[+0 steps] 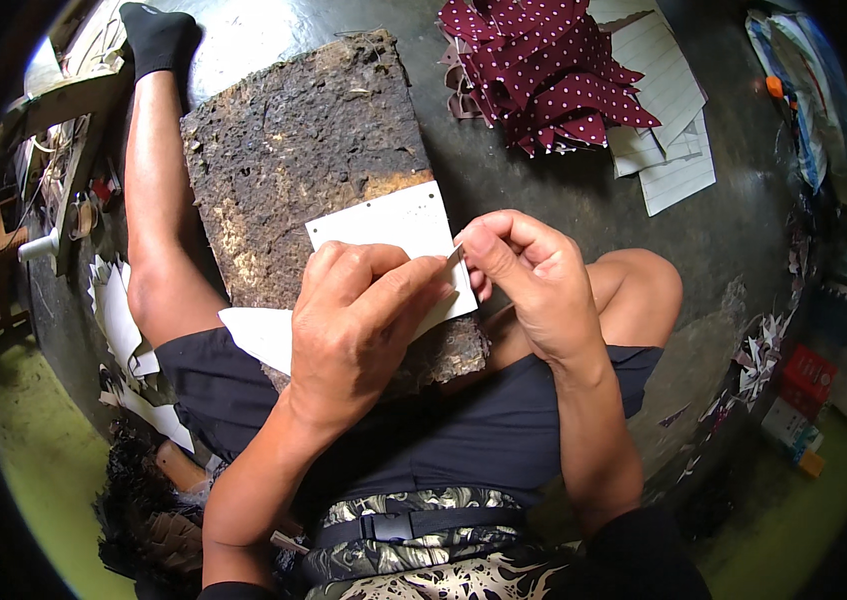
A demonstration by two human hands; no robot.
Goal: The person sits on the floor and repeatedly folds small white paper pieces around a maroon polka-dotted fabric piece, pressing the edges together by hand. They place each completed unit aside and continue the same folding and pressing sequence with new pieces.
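A thick, rough brown board (pixel 303 150) lies across my lap and between my legs. On its near right part rests a white sheet (pixel 393 220) with small black dots near its far edge. My left hand (pixel 353 305) is closed over the sheet, its bent fingers pressing and gripping it. Beside that hand, a pointed white piece (pixel 258 335) sticks out to the left. At the sheet's right edge my right hand (pixel 533 275) makes a pinch. Something thin and pale shows at its fingertips; I cannot tell whether it is the sheet's edge or a separate piece.
Dark red pieces with white dots (pixel 543 75) are heaped on the floor at the far right, beside lined paper sheets (pixel 678 165). White scraps (pixel 123 315) lie by my left leg. A wooden frame (pixel 68 105) stands at far left; a red box (pixel 808 375) sits at right.
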